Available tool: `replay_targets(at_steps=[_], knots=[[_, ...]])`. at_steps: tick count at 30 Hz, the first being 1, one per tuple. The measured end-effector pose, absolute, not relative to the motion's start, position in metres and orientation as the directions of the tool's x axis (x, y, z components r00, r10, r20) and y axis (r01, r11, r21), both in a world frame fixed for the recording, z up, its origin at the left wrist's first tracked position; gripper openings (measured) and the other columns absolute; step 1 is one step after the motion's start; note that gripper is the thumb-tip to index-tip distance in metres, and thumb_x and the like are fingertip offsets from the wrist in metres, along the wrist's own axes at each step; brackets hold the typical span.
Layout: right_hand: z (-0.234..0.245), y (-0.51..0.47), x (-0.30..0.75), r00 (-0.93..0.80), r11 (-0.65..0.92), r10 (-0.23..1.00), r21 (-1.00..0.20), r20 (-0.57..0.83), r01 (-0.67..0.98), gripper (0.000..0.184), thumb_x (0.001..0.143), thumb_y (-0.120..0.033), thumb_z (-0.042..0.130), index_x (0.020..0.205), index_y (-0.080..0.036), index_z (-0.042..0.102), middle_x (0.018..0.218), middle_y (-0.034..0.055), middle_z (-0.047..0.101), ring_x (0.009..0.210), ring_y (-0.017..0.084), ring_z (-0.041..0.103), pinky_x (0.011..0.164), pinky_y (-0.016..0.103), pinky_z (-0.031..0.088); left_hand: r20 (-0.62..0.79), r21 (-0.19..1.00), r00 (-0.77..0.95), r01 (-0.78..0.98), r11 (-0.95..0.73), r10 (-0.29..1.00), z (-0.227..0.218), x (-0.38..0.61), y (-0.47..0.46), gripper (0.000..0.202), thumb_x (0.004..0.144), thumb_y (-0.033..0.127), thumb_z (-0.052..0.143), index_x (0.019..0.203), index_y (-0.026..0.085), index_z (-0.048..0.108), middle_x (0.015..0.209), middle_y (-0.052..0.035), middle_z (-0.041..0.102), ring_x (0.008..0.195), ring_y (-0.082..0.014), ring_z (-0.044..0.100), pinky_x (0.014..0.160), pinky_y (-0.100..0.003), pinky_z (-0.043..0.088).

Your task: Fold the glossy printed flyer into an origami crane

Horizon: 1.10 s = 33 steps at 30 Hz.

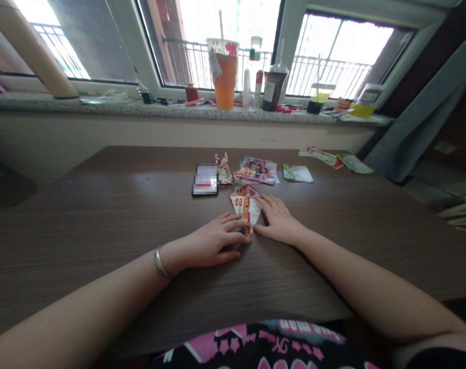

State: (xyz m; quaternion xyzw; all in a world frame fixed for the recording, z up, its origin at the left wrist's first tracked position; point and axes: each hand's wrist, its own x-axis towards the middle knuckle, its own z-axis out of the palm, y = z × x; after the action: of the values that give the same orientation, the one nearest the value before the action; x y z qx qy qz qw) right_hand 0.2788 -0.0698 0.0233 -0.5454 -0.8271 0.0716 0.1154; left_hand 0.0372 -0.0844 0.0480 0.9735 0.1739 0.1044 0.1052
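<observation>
One folded paper, prob light, crisp & easily torn, lay on the tabletop partly under L hand & R hand, both unclenched, seemingly touching it (contact blurry), edges best for soft pinching.

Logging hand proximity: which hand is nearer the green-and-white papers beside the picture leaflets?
Right. The right hand is short of the green-and-white papers, slightly left; the left hand is farther left, fingers over the folded paper.

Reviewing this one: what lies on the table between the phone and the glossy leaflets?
In the head view, a folded paper figure lies between the phone and the glossy leaflets.
</observation>
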Motion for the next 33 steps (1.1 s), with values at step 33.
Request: replay_targets(at_steps=[33], knots=[[0.019, -0.035, 0.305, -0.141, 0.234, 0.950, -0.339, 0.277, 0.911, 0.044, 0.086, -0.027, 0.053, 0.128, -0.021, 0.058, 0.132, 0.0118, 0.057, 0.121, 0.029, 0.052, 0.103, 0.048, 0.041, 0.235, 0.397, 0.919, 0.207, -0.894, 0.317, 0.048, 0.032, -0.081, 0.024, 0.092, 0.023, 0.055, 0.109, 0.033, 0.070, 0.120, -0.0044, 0.060, 0.118, -0.0217, 0.051, 0.106, -0.043, 0.039]])
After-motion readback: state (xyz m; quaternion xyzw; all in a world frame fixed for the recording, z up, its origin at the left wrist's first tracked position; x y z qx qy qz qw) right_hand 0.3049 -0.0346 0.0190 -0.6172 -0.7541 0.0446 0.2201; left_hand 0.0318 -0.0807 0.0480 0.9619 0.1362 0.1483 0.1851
